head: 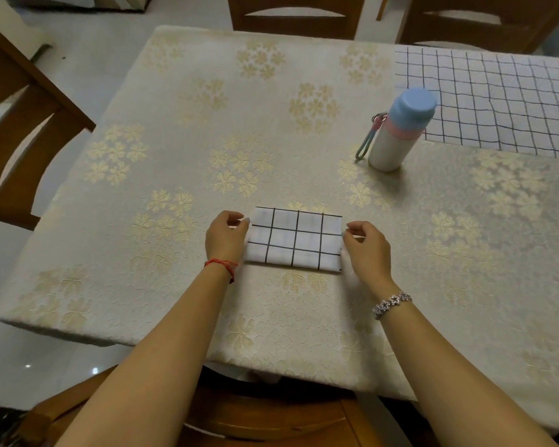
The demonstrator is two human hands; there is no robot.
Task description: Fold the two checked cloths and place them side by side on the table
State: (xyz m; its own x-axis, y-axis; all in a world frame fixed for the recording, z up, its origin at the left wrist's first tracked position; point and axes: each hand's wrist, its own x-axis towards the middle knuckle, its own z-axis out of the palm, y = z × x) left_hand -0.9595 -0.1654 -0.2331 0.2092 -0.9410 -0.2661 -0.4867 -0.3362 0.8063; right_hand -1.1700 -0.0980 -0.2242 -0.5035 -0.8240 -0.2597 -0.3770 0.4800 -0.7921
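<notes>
A white cloth with black checks lies folded into a small rectangle point(296, 240) near the table's front middle. My left hand point(228, 237) rests at its left edge, fingers curled and pinching the top left corner. My right hand point(367, 250) sits at its right edge, fingertips pinched on the top right corner. A second checked cloth point(497, 98) lies spread flat at the far right of the table, partly cut off by the frame edge.
A white bottle with a blue cap and a loop strap point(397, 130) stands between the two cloths. The table point(175, 124) wears a cream floral cover. Wooden chairs stand at the left point(17, 124), at the back point(296, 17) and just below me.
</notes>
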